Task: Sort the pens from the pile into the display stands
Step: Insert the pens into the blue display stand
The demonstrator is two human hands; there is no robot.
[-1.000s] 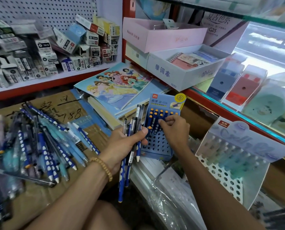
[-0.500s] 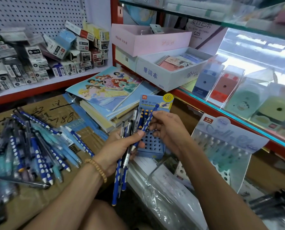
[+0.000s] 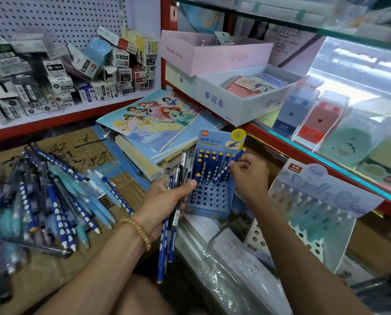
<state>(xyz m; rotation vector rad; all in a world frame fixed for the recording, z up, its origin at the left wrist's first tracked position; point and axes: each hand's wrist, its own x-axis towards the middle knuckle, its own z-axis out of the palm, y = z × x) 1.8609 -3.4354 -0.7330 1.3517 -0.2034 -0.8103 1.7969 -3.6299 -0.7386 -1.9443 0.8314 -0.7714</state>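
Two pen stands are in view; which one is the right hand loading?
The blue stand, between the hands: the right hand holds a blue dotted pen over its holes. The pale stand, lower right, is untouched.

Flattened cardboard [image 3: 80, 146] under a loose pen pile [image 3: 49, 201], beside it stacked notebooks [image 3: 144, 155], blue display stand [image 3: 210, 201]

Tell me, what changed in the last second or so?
The right hand took a blue dotted pen from the left hand's bundle and carried it to the blue stand. The left hand still grips the rest; the pile is untouched.
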